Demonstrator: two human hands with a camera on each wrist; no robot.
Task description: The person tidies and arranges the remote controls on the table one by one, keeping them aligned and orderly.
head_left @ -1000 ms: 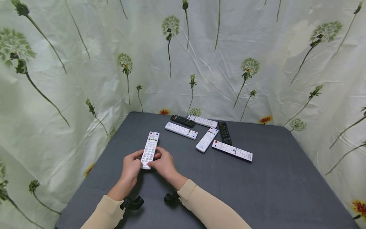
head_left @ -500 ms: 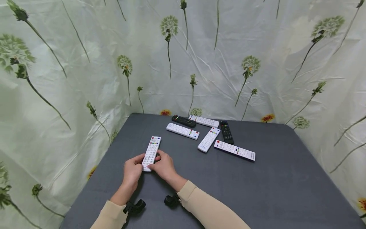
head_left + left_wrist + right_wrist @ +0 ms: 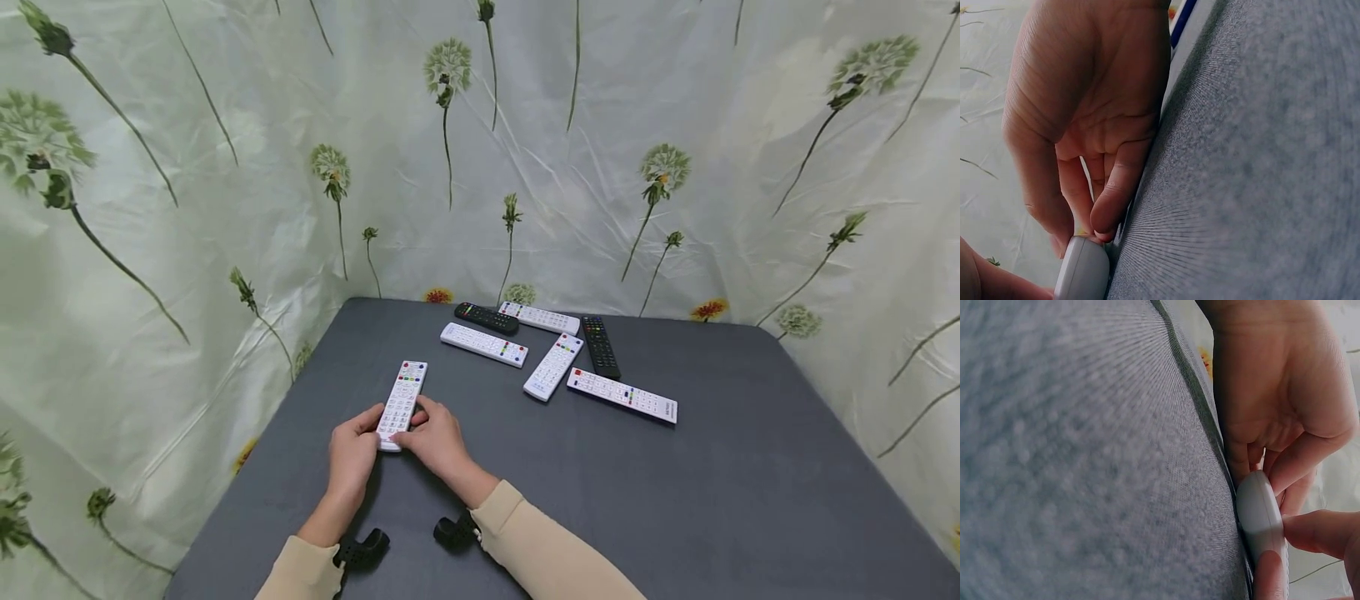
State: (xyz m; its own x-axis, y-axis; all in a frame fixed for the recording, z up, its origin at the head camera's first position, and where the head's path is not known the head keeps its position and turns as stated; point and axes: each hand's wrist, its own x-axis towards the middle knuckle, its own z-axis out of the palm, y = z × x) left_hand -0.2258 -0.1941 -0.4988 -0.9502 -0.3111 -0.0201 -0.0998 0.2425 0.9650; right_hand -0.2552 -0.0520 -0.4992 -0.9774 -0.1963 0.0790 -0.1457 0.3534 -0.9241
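Both hands hold a white remote control (image 3: pixel 403 393) at its near end, low over the dark grey table (image 3: pixel 600 500), its buttons facing up. On its left edge lie the fingers and thumb of my left hand (image 3: pixel 351 450). My right hand (image 3: pixel 441 442) grips the right edge, thumb on the button face close to the near end. In the left wrist view the rounded end of the remote control (image 3: pixel 1088 269) shows beside the cloth, with the right hand (image 3: pixel 1091 94) curving to it. The right wrist view has the left hand (image 3: pixel 1279 375) beyond that end.
Several other remotes lie toward the back: a black one (image 3: pixel 486 318), a white one (image 3: pixel 483 345), another white one (image 3: pixel 553 367), a second black one (image 3: pixel 600 348) and a white one with dark sides (image 3: pixel 622 395). Flowered fabric (image 3: pixel 262 167) hangs behind the table.
The held remote control has come down slightly closer to the table, both hands keeping their grip on its near end. The head view has shifted a little; the other remotes lie as before.
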